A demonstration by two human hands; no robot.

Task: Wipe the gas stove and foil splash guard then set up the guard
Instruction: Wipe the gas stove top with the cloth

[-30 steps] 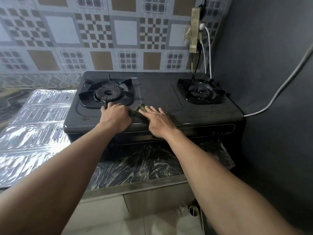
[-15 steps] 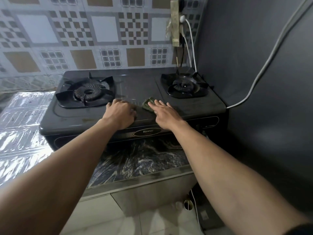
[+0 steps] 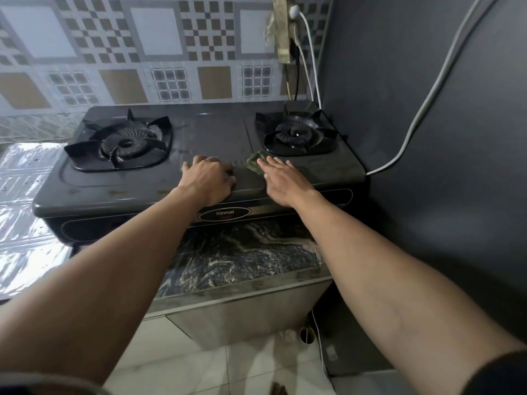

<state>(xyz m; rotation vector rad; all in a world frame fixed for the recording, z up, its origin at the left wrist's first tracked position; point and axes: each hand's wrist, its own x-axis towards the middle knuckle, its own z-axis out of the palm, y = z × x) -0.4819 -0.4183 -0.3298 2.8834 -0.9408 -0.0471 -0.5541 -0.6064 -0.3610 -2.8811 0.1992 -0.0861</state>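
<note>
A black two-burner gas stove [image 3: 199, 132] stands on a marble counter against a tiled wall. My right hand [image 3: 282, 181] lies flat on its top, fingers pressing a small green cloth [image 3: 255, 163] just in front of the right burner [image 3: 296, 135]. My left hand [image 3: 209, 178] rests palm-down on the stove's front middle, fingers bent, holding nothing. The foil splash guard [image 3: 22, 195] lies flat on the counter left of the stove, partly cut off by the frame edge. The left burner [image 3: 122, 143] is uncovered.
A dark wall [image 3: 427, 195] closes off the right side, right up against the stove. A white cable [image 3: 427, 101] runs down it to the stove's corner. A socket strip [image 3: 282, 29] with plugs hangs on the tiles behind. The marble counter [image 3: 242, 252] projects in front.
Both hands and the green cloth have slid rightwards along the stove's front, from near the left burner towards the right burner. The view has shifted with them.
</note>
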